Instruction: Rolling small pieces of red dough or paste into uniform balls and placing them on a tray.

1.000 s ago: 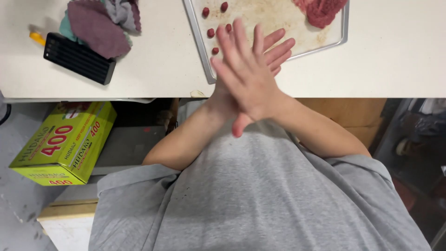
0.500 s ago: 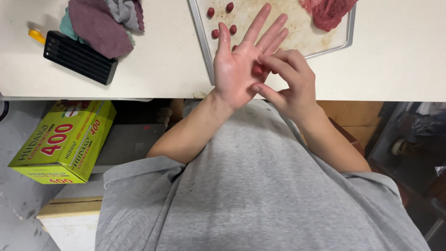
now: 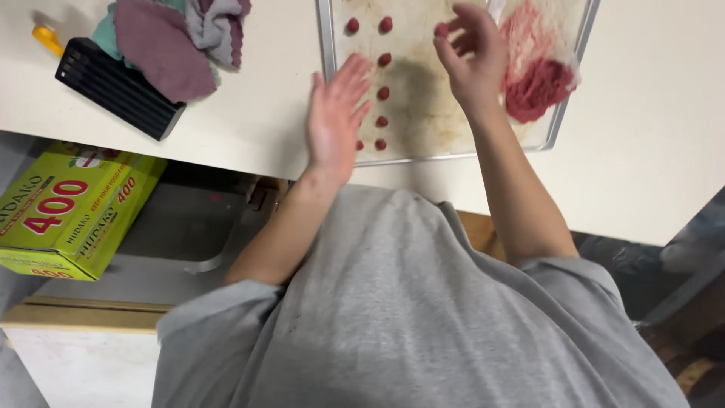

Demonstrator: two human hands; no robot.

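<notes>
My left hand (image 3: 332, 121) hovers flat, fingers spread and empty, over the tray's (image 3: 326, 45) near left corner at the bench's front edge. Beyond it, my right hand (image 3: 472, 57) pinches a small meatball (image 3: 442, 30) above the tray's middle; raw mince (image 3: 538, 87) lies right.
</notes>
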